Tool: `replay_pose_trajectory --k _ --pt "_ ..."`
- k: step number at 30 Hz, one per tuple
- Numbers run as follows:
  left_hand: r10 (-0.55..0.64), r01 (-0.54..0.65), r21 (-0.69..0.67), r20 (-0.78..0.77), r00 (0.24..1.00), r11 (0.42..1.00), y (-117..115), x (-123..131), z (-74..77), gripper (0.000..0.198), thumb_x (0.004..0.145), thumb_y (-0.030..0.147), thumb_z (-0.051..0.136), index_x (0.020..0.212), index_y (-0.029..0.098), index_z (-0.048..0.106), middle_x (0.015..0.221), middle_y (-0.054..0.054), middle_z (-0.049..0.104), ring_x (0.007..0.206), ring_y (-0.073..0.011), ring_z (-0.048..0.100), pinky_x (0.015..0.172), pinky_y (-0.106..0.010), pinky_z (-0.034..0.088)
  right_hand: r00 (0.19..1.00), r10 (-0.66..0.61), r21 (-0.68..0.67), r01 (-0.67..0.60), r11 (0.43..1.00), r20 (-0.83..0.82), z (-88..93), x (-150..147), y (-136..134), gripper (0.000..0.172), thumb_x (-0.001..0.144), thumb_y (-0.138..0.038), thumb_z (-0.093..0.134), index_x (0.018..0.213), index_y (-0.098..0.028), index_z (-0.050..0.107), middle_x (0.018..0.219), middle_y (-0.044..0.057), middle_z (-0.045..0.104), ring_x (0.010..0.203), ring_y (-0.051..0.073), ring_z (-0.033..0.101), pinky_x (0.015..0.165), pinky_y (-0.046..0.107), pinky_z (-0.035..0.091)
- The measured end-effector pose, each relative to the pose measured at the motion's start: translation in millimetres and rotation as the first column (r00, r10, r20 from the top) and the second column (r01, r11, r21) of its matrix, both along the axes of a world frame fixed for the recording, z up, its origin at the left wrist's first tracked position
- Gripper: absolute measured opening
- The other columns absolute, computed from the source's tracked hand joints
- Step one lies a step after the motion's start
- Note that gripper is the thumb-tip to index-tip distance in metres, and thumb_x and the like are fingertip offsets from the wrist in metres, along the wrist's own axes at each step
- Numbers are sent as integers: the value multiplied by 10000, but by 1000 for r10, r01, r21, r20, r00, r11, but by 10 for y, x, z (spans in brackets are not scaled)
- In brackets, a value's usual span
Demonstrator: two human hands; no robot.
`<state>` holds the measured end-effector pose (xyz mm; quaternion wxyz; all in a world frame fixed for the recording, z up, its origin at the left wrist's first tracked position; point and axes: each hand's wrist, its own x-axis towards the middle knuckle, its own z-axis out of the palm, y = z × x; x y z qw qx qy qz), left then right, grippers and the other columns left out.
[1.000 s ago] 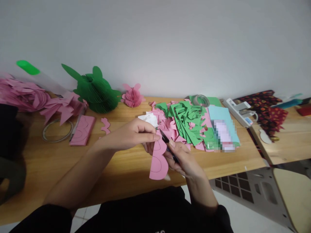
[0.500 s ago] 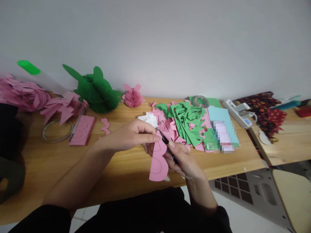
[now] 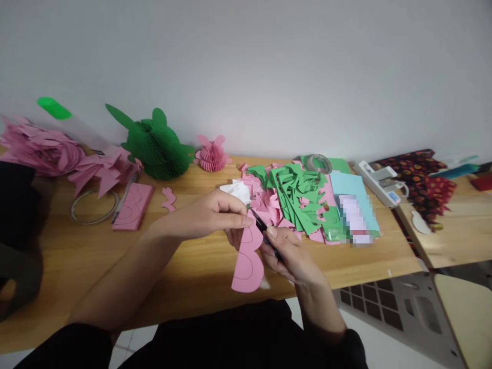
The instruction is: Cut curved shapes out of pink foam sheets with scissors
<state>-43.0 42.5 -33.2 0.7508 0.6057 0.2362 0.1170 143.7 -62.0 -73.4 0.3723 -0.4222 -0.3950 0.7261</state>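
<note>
My left hand (image 3: 209, 215) pinches the top of a pink paper piece (image 3: 248, 264) with curved pencil lines on it, holding it above the front edge of the wooden table (image 3: 184, 266). My right hand (image 3: 286, 253) is closed around black-handled scissors (image 3: 263, 230), whose blades meet the paper's upper right edge. Both hands hover just in front of a heap of pink and green paper scraps (image 3: 292, 197).
A green honeycomb paper figure (image 3: 156, 146) and a small pink one (image 3: 211, 154) stand at the back. A stack of pink paper (image 3: 132, 205), a tape ring (image 3: 92, 205) and pink cut-outs (image 3: 49, 154) lie left. A light blue sheet (image 3: 351, 197) and white power strip (image 3: 378, 179) lie right.
The pink piece has tilted slightly, its lower end swinging left, while the scissors stay at its upper edge. The camera view shifted a little.
</note>
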Motion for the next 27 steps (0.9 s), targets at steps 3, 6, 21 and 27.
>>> replay_pose_trajectory --k 3,6,21,27 --pt "9 -10 46 20 1000 999 -2 -18 1 241 842 252 648 630 140 635 549 23 625 531 -80 578 525 -167 452 1000 18 12 -18 1000 0 24 -3 21 521 911 -620 456 593 -208 417 337 -124 294 249 32 134 269 195 58" --pt "29 -31 77 25 999 997 -18 -30 28 252 865 248 608 641 139 643 579 13 646 557 -91 598 566 -185 488 999 38 28 -38 999 -12 55 -9 49 515 911 -619 457 599 -212 412 334 -129 282 244 33 120 265 197 59" --pt "170 -163 240 -8 985 957 -219 -78 178 263 834 279 611 615 133 624 585 -4 626 587 -102 601 561 -184 491 992 122 73 -122 990 4 196 -18 52 543 865 -674 475 580 -217 406 332 -118 300 248 34 121 274 206 38" --pt "150 -144 269 -2 989 952 -322 -129 290 257 844 267 601 621 140 623 582 -1 621 591 -106 603 565 -190 492 986 166 115 -166 979 14 226 -18 9 536 866 -671 471 585 -220 408 331 -121 290 252 37 117 281 210 41"
